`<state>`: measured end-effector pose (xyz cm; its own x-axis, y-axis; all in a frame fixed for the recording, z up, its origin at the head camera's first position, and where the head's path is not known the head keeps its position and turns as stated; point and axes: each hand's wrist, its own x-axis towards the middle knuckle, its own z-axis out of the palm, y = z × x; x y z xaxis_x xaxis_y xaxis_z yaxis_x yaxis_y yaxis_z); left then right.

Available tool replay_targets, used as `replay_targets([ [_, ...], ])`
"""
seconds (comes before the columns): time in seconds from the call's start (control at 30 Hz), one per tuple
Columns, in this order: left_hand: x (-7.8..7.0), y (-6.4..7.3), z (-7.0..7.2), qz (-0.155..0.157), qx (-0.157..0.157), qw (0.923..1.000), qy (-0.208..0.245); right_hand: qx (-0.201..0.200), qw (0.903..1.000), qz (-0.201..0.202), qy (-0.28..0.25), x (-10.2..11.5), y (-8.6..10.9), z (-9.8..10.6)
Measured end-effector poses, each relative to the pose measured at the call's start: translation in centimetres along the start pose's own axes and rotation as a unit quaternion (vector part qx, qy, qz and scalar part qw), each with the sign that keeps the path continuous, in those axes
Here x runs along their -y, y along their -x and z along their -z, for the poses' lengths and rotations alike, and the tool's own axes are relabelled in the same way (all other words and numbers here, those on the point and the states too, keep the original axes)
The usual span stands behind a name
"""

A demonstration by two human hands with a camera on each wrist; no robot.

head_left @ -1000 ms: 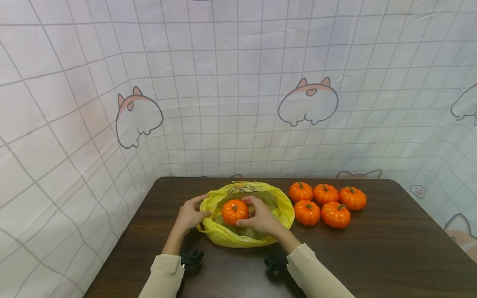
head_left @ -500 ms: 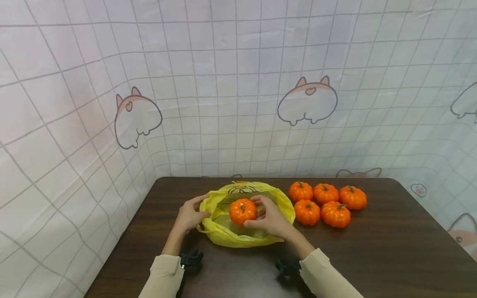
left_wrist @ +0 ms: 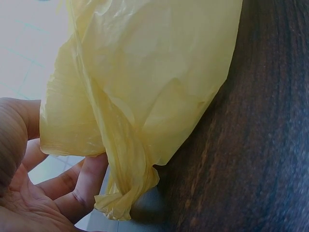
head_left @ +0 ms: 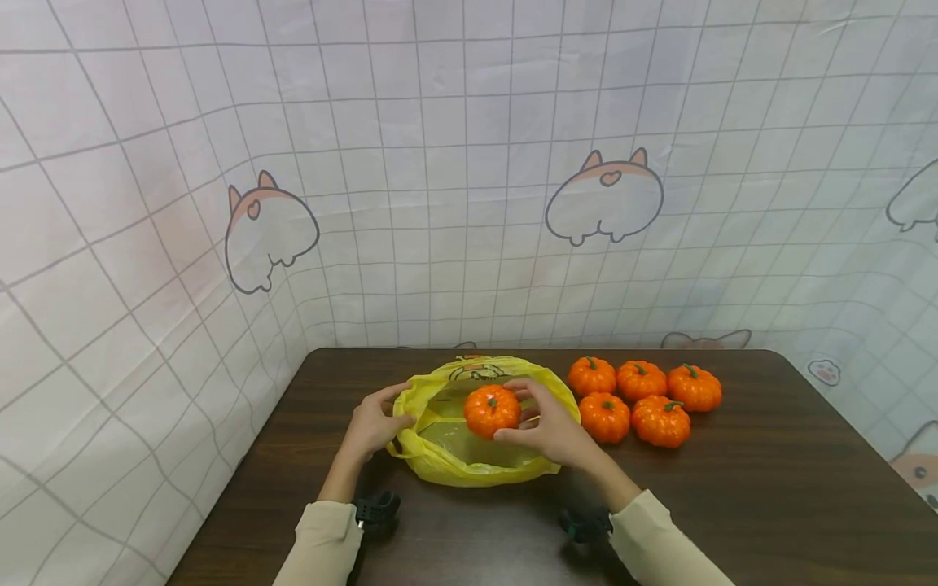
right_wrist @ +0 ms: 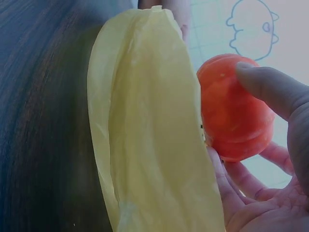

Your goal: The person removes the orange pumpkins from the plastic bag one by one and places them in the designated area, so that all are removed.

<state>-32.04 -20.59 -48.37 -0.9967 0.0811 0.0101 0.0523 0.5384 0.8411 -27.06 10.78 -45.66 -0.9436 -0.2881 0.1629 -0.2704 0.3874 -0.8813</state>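
Observation:
A small glossy orange pumpkin [head_left: 492, 412] is held between the thumb and fingers of my right hand [head_left: 551, 427], over the mouth of a yellow plastic bag [head_left: 469, 476]. In the right wrist view, the thumb presses one side of the pumpkin [right_wrist: 234, 113] and fingers support the other, above the bag's rim. My left hand [head_left: 372, 421] grips the bag's left rim, its thumb over the inner edge. A twisted bag handle [left_wrist: 123, 179] hangs beside the fingers in the left wrist view. The bag's mouth is wide and no other pumpkin shows inside.
Several more orange pumpkins [head_left: 604, 417] sit in two rows on the dark wooden table [head_left: 755, 480], just right of the bag. A white grid-patterned cloth [head_left: 454, 203] with cartoon animals hangs behind and at both sides.
My right hand has moved right and slightly up, carrying the pumpkin from lower in the bag's mouth to above its right half. The left hand and bag have stayed put.

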Motion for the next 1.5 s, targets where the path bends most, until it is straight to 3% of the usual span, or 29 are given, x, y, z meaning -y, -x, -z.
replay_targets([
  [0.43,0.0,-0.1,-0.2,0.001,-0.002,1.0,-0.003,0.001,0.9999,-0.01,0.0,-0.1,1.2,1.6],
  [0.73,0.0,0.0,-0.2,0.0,-0.002,1.0,-0.003,0.007,1.0,0.006,0.0,-0.7,2.0,3.1],
  [1.03,0.1,0.1,-0.1,-0.002,-0.003,1.0,-0.007,0.001,1.0,-0.009,0.003,-1.0,2.8,5.1],
  [1.5,0.2,0.0,-0.2,-0.004,-0.001,1.0,-0.008,-0.05,0.9986,0.0,0.019,-1.7,4.1,9.7],
])
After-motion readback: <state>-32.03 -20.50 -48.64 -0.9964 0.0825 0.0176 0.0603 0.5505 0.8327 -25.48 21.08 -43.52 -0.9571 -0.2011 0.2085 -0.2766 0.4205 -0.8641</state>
